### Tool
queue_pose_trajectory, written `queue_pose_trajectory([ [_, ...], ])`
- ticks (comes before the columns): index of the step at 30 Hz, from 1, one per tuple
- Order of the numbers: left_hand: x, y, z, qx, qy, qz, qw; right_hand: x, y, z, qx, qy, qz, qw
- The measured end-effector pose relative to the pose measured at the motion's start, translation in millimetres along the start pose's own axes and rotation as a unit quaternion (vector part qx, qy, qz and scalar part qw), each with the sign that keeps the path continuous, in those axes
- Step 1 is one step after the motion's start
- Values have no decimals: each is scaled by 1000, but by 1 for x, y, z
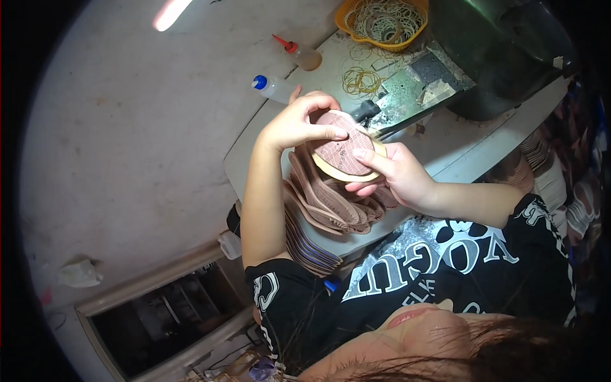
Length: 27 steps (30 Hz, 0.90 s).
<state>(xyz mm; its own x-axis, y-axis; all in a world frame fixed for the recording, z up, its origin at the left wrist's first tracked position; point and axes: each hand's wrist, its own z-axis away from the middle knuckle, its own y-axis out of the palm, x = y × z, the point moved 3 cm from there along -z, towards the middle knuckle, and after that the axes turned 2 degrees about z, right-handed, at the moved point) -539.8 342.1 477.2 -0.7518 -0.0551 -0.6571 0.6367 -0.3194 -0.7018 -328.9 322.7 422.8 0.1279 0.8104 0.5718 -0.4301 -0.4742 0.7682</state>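
Observation:
Both my hands hold an insole [340, 153] with a pinkish-brown, grid-patterned face and a pale yellow edge. My left hand [304, 121] grips its far left side, thumb lying on the patterned face. From the right, my right hand [404, 175] pinches the near right edge, thumb on top and fingers underneath. Below the held piece, a pile of brown insoles [324, 197] lies on the table. Just beyond my hands are a dark cylindrical part [366, 111] and the metal plate [414, 86] of a green machine.
A large dark green machine body [490, 57] stands at the right on the white table [464, 153]. At the back are a yellow basket [344, 22] of rubber bands, loose bands [361, 81], a red-tipped bottle [307, 58] and a blue-capped bottle [273, 87]. More stacked pieces [541, 165] sit far right.

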Motion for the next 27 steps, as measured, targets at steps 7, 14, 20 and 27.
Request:
queue_pose_trajectory([
  [7, 6, -10, -8, 138, -87, 144, 976, 9, 14, 4, -1, -9, 54, 999],
  [14, 5, -10, 9, 84, -112, 166, 976, 12, 8, -4, 6, 16, 25, 1000],
  [20, 5, 4, 31, 44, -149, 199, 967, 15, 5, -3, 10, 38, -39, 998],
  [27, -3, 14, 49, 0, -207, 166, 964, 25, 5, -4, -23, 73, 47, 996],
])
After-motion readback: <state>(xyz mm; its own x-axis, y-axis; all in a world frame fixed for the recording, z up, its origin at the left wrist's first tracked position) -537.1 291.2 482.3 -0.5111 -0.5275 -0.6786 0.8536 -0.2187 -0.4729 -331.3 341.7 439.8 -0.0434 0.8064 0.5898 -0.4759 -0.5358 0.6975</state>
